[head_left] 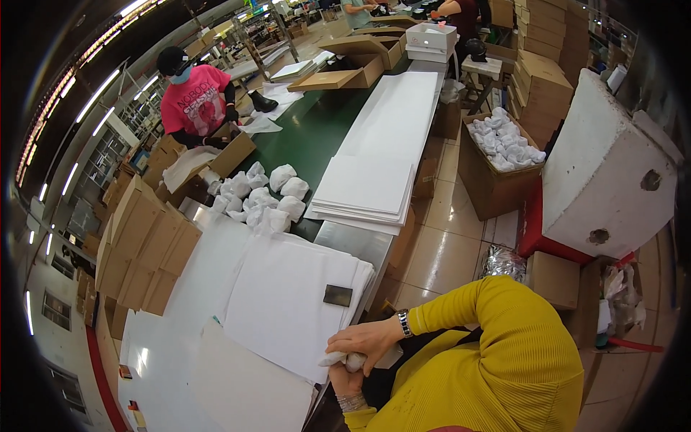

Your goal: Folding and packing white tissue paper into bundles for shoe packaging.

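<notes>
Close to the table's near edge, my two hands come together around a wad of crumpled white paper (354, 361). My right hand (367, 340), with a dark watch at the wrist, lies over it with bent fingers. Beneath it my left hand (344, 381), wearing bracelets, cups the wad from below, its fingers partly hidden. A stack of flat white paper sheets (288, 302) lies beside my hands, with a small dark rectangular block (337, 295) on top.
Several white paper balls (263, 198) sit on the green conveyor belt (309, 137), near another paper stack (374, 144). Brown boxes (147, 245) are piled at left. A carton of white wads (475, 180) stands right. Across the belt, a person in pink (194, 101) handles a box.
</notes>
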Demonstrator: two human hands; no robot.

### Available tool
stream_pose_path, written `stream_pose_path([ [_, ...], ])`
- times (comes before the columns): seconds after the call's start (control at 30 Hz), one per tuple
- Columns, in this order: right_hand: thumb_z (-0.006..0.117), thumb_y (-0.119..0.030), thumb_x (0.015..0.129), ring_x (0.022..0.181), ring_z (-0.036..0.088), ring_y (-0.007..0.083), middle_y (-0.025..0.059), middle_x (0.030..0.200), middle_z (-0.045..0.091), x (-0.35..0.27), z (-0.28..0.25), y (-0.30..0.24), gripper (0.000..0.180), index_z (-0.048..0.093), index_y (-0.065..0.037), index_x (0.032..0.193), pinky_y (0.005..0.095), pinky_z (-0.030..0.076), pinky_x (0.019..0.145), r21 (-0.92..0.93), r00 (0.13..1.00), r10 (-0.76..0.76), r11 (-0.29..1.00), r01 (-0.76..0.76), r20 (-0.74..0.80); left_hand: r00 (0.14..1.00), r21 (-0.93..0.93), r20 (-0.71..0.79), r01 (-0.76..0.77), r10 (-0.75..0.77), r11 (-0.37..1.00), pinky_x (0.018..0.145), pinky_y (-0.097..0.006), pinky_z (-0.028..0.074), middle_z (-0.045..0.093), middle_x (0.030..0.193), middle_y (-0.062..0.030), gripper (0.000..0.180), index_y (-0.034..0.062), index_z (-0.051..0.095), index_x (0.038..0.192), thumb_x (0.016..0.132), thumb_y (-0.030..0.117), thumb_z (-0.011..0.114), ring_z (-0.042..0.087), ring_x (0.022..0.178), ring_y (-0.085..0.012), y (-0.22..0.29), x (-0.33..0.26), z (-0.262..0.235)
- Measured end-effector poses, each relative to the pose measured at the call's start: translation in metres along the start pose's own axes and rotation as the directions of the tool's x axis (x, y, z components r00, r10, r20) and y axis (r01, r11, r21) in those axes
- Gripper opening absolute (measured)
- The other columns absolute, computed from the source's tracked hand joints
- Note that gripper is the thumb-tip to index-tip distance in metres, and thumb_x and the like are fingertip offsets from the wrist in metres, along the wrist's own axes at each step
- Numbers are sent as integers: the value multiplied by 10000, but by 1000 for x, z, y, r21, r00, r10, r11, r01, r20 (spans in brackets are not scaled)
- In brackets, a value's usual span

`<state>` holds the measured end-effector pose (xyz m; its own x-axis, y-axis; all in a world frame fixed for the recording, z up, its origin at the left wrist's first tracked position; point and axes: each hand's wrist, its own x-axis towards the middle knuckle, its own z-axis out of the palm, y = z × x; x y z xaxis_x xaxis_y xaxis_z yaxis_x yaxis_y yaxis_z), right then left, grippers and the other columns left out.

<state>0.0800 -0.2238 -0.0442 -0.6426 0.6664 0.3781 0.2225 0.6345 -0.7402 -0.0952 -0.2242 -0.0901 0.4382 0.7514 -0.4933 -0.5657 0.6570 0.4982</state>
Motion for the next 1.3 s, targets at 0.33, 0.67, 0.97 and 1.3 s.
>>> stream_pose_path([
  [0.33, 790, -265, 618, 1121, 472, 336, 188, 1237, 408, -3, -5, -16, 880, 313, -41, 1323, 372, 413, 937, 11, 996, 54, 998, -55, 70, 966, -64, 112, 240, -232, 969, 919, -435, 462, 549, 1202, -94, 354, 79, 497, 1209, 957, 301, 387, 526, 1120, -266, 0, -6, -29],
  [0.67, 686, -396, 798, 822, 604, 237, 144, 916, 605, -12, 4, -17, 515, 506, -29, 1111, 329, 488, 715, 236, 887, 312, 941, -241, -340, 886, 324, 418, -354, 203, 878, 902, -472, 488, 487, 1239, -147, 580, 16, 341, 1295, 864, 291, 615, 542, 1107, -285, 3, -30, 10],
  [0.97, 640, -339, 839, 712, 588, 163, 113, 759, 604, -27, 33, -2, 334, 556, -19, 887, 293, 478, 649, 433, 754, 541, 820, -375, -372, 848, 415, 145, -520, 511, 746, 616, -321, 561, 624, 829, -121, 171, -22, 551, 899, 875, 134, 618, 641, 659, -211, -36, -17, -5],
  [1.3, 575, -425, 870, 753, 625, 212, 90, 956, 588, -25, -93, 55, 499, 464, -44, 1172, 370, 551, 624, 644, 631, 772, 520, -561, -74, 923, 690, 244, -380, 296, 616, 675, -229, 476, 646, 766, -64, 164, -16, 651, 978, 863, 89, 601, 588, 680, -111, 49, -48, 83],
])
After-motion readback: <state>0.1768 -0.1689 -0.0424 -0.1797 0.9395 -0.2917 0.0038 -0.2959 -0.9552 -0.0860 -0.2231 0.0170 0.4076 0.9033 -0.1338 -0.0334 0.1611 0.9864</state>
